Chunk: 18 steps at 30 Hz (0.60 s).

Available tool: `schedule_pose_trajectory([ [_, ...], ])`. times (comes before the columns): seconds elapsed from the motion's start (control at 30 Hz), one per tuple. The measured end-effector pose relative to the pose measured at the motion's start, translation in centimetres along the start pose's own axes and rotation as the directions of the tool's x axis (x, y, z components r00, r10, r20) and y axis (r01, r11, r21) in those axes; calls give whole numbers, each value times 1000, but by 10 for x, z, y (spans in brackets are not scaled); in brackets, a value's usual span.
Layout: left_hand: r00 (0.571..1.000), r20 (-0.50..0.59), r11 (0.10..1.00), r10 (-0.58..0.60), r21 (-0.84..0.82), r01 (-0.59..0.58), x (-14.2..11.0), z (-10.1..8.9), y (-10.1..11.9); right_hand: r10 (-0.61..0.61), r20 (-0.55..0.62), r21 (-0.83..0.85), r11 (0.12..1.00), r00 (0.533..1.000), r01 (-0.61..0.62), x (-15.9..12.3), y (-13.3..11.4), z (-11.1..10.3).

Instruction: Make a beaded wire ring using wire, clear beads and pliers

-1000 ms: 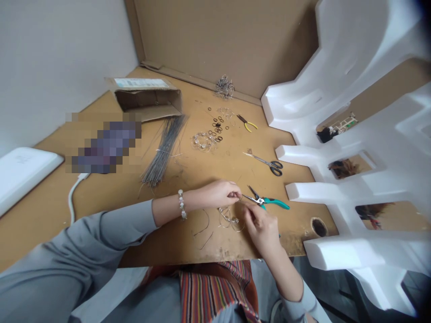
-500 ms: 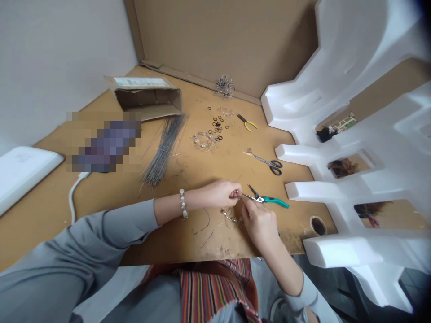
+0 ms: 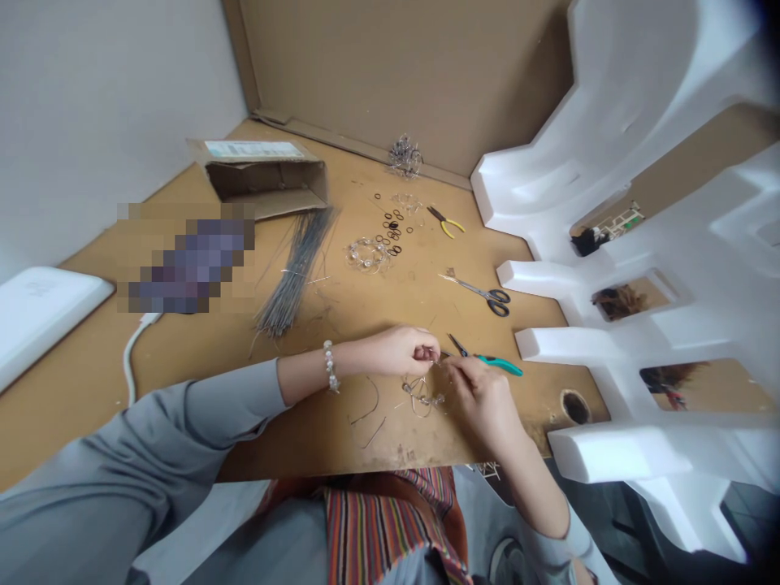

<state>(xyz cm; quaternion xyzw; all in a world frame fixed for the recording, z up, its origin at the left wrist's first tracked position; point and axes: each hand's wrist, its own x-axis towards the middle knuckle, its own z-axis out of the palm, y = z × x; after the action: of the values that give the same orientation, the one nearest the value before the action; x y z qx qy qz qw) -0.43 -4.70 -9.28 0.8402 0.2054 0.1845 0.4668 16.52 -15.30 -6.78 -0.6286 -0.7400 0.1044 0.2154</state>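
Two hands, one beaded wire: the left hand (image 3: 408, 349) has its fingers curled closed on the thin end of the beaded wire (image 3: 422, 397), and the right hand (image 3: 486, 398) pinches at the same end with its fingertips just beside the left; the exact grip is too fine to tell. The beaded body lies below the left fingers and to the left of the right hand, near the table (image 3: 183, 349) edge. One bracelet (image 3: 331, 366) circles the left wrist. Tools number three: green-handled pliers (image 3: 500, 365), partly hidden behind the right hand; scissors (image 3: 484, 295) farther back; and yellow-handled pliers (image 3: 452, 228) beyond these. Also shown are one bundle of wires (image 3: 289, 296), one cardboard box (image 3: 256, 149) behind it, one beaded coil (image 3: 371, 262), one wire tangle (image 3: 405, 156) at the back, and a dozen or more overlapping dark rings (image 3: 394, 227), not exactly countable.
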Motion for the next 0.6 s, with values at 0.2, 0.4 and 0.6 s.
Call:
schedule_pose_trajectory([
  [0.2, 995, 28, 984, -91, -153, 94, 0, 5, -3, 239, -44, 337, 917, 970, -211, -4, 0, 7],
  [0.4, 993, 38, 963, -115, -242, 121, 2, 7, -1, 378, 51, 598, 730, 924, -331, -5, 1, 11],
  [0.6, 991, 60, 946, -120, -295, 132, 2, 6, -1, 338, 37, 525, 794, 940, -306, -8, 7, -2],
])
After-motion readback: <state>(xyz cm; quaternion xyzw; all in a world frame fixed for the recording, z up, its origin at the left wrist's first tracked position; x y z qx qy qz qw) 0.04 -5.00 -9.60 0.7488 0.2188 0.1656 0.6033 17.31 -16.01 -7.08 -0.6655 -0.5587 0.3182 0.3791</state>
